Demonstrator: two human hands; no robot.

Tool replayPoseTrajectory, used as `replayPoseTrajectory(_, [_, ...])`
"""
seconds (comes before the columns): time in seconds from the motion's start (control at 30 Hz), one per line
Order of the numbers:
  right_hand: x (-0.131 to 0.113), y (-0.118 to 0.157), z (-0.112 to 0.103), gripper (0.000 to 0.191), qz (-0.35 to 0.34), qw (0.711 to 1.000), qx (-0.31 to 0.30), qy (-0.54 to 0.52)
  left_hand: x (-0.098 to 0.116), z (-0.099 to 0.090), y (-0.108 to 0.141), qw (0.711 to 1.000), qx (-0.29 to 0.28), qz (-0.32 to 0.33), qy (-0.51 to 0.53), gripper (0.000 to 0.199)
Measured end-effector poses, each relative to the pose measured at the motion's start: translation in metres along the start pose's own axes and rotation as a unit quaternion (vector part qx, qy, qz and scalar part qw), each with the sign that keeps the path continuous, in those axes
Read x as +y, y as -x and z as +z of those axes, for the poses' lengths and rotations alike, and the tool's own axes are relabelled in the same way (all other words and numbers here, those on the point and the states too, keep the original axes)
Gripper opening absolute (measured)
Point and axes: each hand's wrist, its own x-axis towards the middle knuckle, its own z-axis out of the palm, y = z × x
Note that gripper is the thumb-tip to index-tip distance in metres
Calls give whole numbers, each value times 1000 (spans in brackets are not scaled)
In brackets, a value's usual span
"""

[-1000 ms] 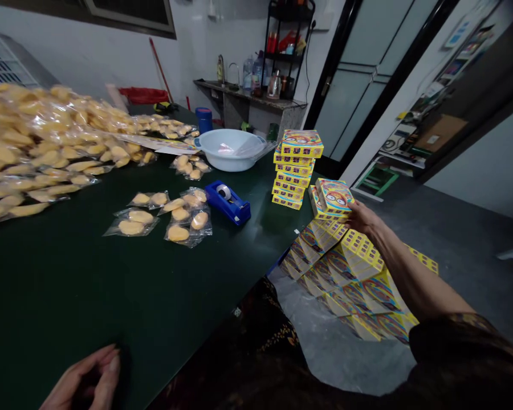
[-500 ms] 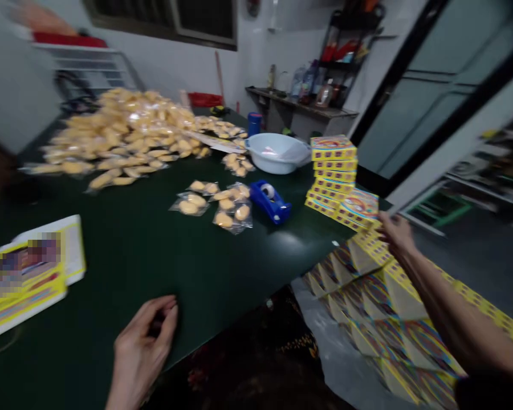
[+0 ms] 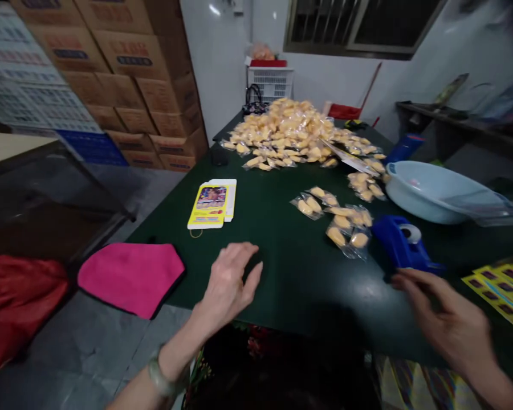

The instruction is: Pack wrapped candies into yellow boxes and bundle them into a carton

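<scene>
My left hand (image 3: 226, 285) hovers over or rests on the green table, thumb and fingers apart, holding nothing. Beyond it lie flat yellow-and-white printed cartons (image 3: 211, 219). My right hand (image 3: 451, 322) is at the right near the table's front edge, empty, its fingers loosely apart. Its fingertips are close to the blue tape dispenser (image 3: 395, 242); whether they touch it I cannot tell. Left of the dispenser are several clear-wrapped yellow pieces (image 3: 342, 222), seemingly small cakes. A large heap of the same wrapped pieces (image 3: 288, 131) covers the far part of the table.
A pale blue basin (image 3: 436, 193) stands at the right, a blue canister (image 3: 404, 149) behind it. Yellow printed boxes (image 3: 502, 285) are at the right edge. A pink cloth item (image 3: 130, 276) hangs over the left table edge. Brown cartons (image 3: 130, 85) are stacked against the wall.
The view has swung left. My right hand has left the yellow box stack and come back over the table beside the tape dispenser. My left hand's fingers have spread.
</scene>
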Motion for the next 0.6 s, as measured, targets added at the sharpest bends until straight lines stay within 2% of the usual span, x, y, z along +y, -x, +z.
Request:
replayPoseTrajectory(0.07, [-40,-29,38,16,-114,987,-69,-85,-25,-9,-16,991,-43,-36,-124,37])
replayPoseTrajectory(0.13, [-83,-61,79,19,-186,961,-144,-145,-52,-10,-32,963,-127,-109,-212,54])
replayPoseTrajectory(0.2, [-127,-94,121,27,-221,946,-190,-142,-76,-5,-46,924,-196,-180,-275,68])
replayPoseTrajectory(0.23, [-148,-109,143,33,-227,940,-227,-111,-87,-2,-50,913,-210,-201,-287,72])
replayPoseTrajectory(0.27, [-168,-124,164,39,-225,935,-267,-64,-95,0,-54,905,-220,-215,-293,75])
replayPoseTrajectory(0.33, [-202,-147,205,45,-236,925,-295,-33,-108,3,-56,901,-231,-222,-292,78])
replayPoseTrajectory(0.4, [-225,-158,237,47,-253,910,-328,-8,-114,2,-54,901,-245,-214,-288,78])
replayPoseTrajectory(0.5, [-234,-147,257,48,-278,886,-370,27,-110,-6,-39,906,-260,-186,-279,77])
replayPoseTrajectory(0.6, [-222,-118,242,50,-303,869,-388,49,-93,-12,-10,913,-265,-158,-266,75])
